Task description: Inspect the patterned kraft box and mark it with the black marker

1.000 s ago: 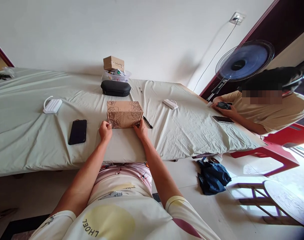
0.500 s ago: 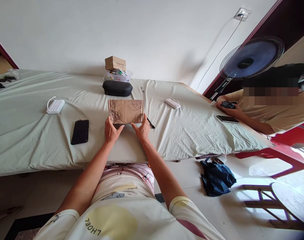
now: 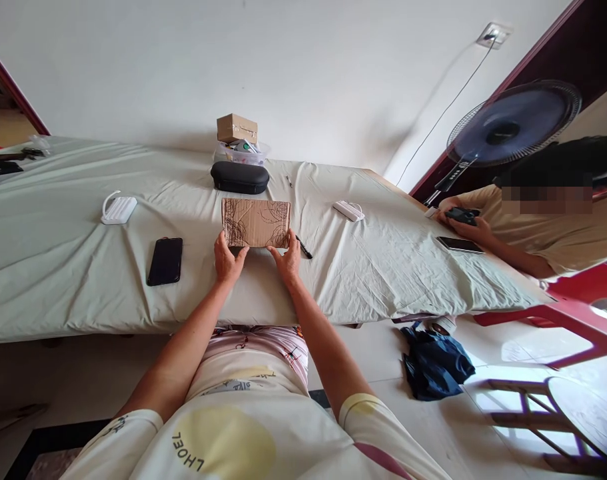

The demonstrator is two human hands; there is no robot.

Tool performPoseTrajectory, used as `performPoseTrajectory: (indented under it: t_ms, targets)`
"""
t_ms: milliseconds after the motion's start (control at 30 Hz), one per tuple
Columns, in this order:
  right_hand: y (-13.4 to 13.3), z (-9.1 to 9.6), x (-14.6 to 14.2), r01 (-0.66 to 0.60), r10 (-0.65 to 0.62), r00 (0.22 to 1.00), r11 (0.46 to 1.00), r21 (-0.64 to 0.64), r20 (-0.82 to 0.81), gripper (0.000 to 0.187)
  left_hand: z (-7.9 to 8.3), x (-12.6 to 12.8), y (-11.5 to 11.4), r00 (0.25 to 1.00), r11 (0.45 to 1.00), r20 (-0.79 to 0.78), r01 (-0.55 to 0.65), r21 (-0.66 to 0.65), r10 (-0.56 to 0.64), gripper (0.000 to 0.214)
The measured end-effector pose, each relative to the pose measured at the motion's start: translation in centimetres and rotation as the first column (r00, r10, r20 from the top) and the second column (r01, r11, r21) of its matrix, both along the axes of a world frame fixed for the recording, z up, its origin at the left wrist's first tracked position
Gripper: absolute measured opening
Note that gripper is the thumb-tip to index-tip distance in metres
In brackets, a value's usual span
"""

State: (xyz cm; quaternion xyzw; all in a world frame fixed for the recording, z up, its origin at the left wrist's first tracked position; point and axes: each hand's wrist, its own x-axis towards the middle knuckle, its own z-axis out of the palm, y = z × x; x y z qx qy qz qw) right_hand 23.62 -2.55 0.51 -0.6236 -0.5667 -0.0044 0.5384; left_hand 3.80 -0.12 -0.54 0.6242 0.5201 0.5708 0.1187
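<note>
Counting two cardboard boxes (image 3: 256, 223) (image 3: 236, 128), two phones (image 3: 165, 261) (image 3: 460, 245), two white looped devices (image 3: 119, 211) (image 3: 347, 211), one black case (image 3: 240, 177), at least one pen (image 3: 306, 249) and one plastic tub (image 3: 248, 156). Also counting one fan (image 3: 503, 133), one wall socket (image 3: 493, 35), one wooden stool (image 3: 590, 413) and one red chair (image 3: 583, 290).

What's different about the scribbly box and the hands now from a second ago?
The scribbled box showed two faces; now one shows, so it seems to have been tipped. The left hand and right hand are still at its near corners, thumbs now pointing inward. The phone, pen and black case stayed put.
</note>
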Motion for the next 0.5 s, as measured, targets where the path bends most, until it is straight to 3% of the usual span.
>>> performPoseTrajectory:
  t_ms: [233,500]
  targets:
    - [-0.2,0.4,0.7,-0.121,0.127,0.98,0.992,0.044,-0.155,0.067,-0.5,-0.9,0.8,0.979,0.988,0.183,0.11,-0.108,-0.089,0.069]
    - [-1.3,1.8,0.4,-0.191,0.187,0.953,0.982,0.005,-0.236,0.052,-0.4,-1.0,0.9,0.976,0.997,0.218,0.011,-0.075,0.006,0.095]
